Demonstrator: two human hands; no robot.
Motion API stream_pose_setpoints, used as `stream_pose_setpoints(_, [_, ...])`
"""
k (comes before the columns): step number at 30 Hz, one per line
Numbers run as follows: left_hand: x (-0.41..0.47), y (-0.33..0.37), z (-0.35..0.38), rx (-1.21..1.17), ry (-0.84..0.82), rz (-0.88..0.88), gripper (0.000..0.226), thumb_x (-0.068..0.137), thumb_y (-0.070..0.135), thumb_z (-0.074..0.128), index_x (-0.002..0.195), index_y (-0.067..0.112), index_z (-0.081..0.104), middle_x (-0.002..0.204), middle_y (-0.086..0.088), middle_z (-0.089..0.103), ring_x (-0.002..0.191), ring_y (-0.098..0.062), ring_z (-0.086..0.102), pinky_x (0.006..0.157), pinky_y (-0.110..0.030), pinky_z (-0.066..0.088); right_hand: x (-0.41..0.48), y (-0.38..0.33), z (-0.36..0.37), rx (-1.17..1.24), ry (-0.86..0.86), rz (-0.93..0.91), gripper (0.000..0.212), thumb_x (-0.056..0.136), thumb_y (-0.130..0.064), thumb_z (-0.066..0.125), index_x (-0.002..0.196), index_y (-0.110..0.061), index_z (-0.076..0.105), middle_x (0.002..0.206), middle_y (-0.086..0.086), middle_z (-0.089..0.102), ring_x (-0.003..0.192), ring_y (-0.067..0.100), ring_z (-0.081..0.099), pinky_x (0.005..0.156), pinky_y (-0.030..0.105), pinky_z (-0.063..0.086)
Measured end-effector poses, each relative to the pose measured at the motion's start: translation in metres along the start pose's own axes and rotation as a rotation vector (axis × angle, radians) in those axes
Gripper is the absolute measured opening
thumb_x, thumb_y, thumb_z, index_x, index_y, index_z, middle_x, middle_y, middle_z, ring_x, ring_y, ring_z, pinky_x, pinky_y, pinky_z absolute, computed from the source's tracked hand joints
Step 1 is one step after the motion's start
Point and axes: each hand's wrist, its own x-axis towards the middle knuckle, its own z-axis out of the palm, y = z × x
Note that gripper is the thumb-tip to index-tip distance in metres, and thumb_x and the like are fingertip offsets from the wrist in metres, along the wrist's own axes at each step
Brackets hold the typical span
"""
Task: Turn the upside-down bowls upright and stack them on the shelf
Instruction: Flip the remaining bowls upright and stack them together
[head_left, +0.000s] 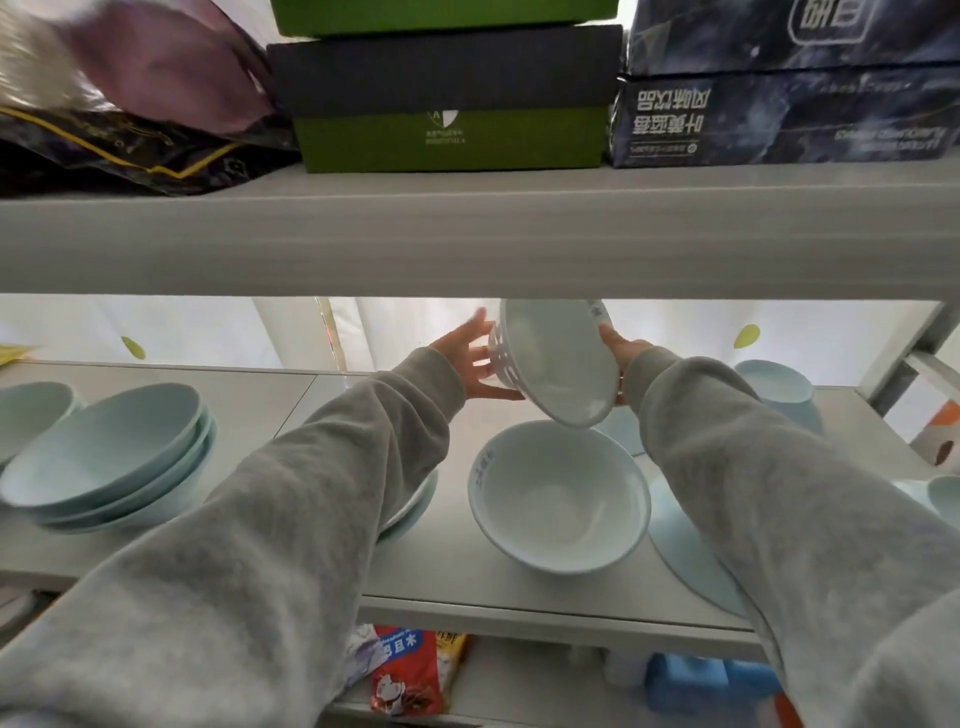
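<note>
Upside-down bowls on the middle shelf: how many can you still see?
1: a pale blue ceramic bowl sits upside down at the shelf's back right, behind the right sleeve. That sleeve may hide others.

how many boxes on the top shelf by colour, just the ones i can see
Green boxes: 2, one at the top edge and one at the bottom of the stack
Black box: 1, between the two green ones
Dark blue printed boxes: 2, stacked at the right
Total: 5 boxes
</note>
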Motion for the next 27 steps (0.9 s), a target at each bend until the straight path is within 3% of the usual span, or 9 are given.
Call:
stream_pose_setpoints(3, [-0.004, 0.005, -0.005, 0.141, -0.011, -0.085, 0.080, 0.083, 0.075, 0.027, 0.109, 0.006, 0.060, 0.102, -0.013, 0.065, 0.097, -0.031, 0.063, 0.074, -0.056, 0.057, -0.027, -0.008, -0.004, -0.027, -0.063, 0.060, 0.063, 0.087, -0.064, 0.044, 0.115, -0.009, 0.055, 0.085, 0.010, 0.061, 0.077, 0.028, 0.063, 0.067, 0.041, 0.056])
stream_pose_setpoints(7, [-0.015, 0.011, -0.009, 0.348, -0.035, -0.228, 0.103, 0.074, 0.084, 0.011, 0.108, 0.001, 0.061, 0.099, -0.020, 0.068, 0.083, -0.033, 0.072, 0.064, -0.046, 0.059, -0.029, -0.015, -0.020, -0.110, -0.123, 0.121, 0.059, 0.089, -0.060, 0.046, 0.110, -0.005, 0.050, 0.094, 0.012, 0.058, 0.081, 0.029, 0.061, 0.059, 0.038, 0.051])
stream_pose_setpoints(10, [-0.021, 0.004, -0.004, 0.470, 0.023, -0.305, 0.090, 0.079, 0.079, 0.016, 0.113, 0.006, 0.057, 0.096, -0.020, 0.066, 0.064, -0.029, 0.074, 0.053, -0.035, 0.059, -0.033, -0.015, -0.023, -0.238, -0.206, 0.205, 0.067, 0.086, -0.052, 0.057, 0.126, 0.001, 0.051, 0.100, 0.013, 0.063, 0.083, 0.031, 0.065, 0.053, 0.037, 0.055])
stream_pose_setpoints(12, [-0.022, -0.002, 0.000, 0.529, 0.055, -0.349, 0.081, 0.085, 0.071, 0.028, 0.123, 0.004, 0.052, 0.088, -0.019, 0.068, 0.056, -0.026, 0.072, 0.046, -0.029, 0.057, -0.040, -0.010, -0.022, -0.299, -0.222, 0.242, 0.064, 0.089, -0.049, 0.057, 0.132, -0.003, 0.049, 0.118, 0.009, 0.064, 0.109, 0.030, 0.063, 0.042, 0.032, 0.054])
stream_pose_setpoints(13, [-0.022, -0.004, 0.000, 0.561, 0.066, -0.358, 0.075, 0.087, 0.065, 0.036, 0.125, 0.002, 0.051, 0.079, -0.017, 0.070, 0.052, -0.025, 0.072, 0.044, -0.028, 0.057, -0.044, -0.009, -0.022, -0.312, -0.224, 0.262, 0.064, 0.089, -0.049, 0.056, 0.133, -0.004, 0.048, 0.115, 0.009, 0.066, 0.117, 0.030, 0.059, 0.044, 0.034, 0.054])
stream_pose_setpoints(16, [-0.019, -0.012, 0.004, 0.649, 0.108, -0.411, 0.058, 0.090, 0.043, 0.056, 0.130, 0.001, 0.051, 0.066, -0.012, 0.070, 0.046, -0.023, 0.069, 0.044, -0.031, 0.058, -0.040, 0.001, -0.025, -0.359, -0.246, 0.314, 0.074, 0.081, -0.058, 0.061, 0.129, -0.003, 0.049, 0.084, 0.013, 0.059, 0.098, 0.031, 0.064, 0.067, 0.045, 0.053])
stream_pose_setpoints(19, [-0.015, -0.019, 0.006, 0.726, 0.100, -0.483, 0.060, 0.089, 0.043, 0.058, 0.129, -0.001, 0.053, 0.081, -0.013, 0.067, 0.058, -0.025, 0.069, 0.050, -0.032, 0.058, -0.034, 0.008, -0.027, -0.387, -0.239, 0.342, 0.080, 0.070, -0.064, 0.066, 0.125, -0.009, 0.045, 0.084, 0.015, 0.057, 0.076, 0.032, 0.060, 0.080, 0.049, 0.052])
stream_pose_setpoints(24, [-0.009, -0.024, 0.009, 0.899, 0.120, -0.556, 0.067, 0.086, 0.059, 0.051, 0.094, -0.007, 0.062, 0.054, -0.015, 0.069, 0.043, -0.025, 0.068, 0.044, -0.030, 0.058, -0.036, 0.013, -0.029, -0.372, -0.250, 0.388, 0.087, 0.076, -0.064, 0.061, 0.138, -0.005, 0.043, 0.112, 0.013, 0.064, 0.100, 0.036, 0.063, 0.080, 0.050, 0.052])
stream_pose_setpoints(27, [-0.006, -0.026, 0.008, 0.977, 0.124, -0.587, 0.076, 0.085, 0.064, 0.047, 0.101, -0.009, 0.063, 0.059, -0.018, 0.069, 0.044, -0.027, 0.068, 0.044, -0.030, 0.058, -0.034, 0.016, -0.025, -0.421, -0.290, 0.409, 0.086, 0.077, -0.067, 0.056, 0.130, 0.001, 0.046, 0.099, 0.023, 0.060, 0.088, 0.040, 0.062, 0.081, 0.057, 0.053])
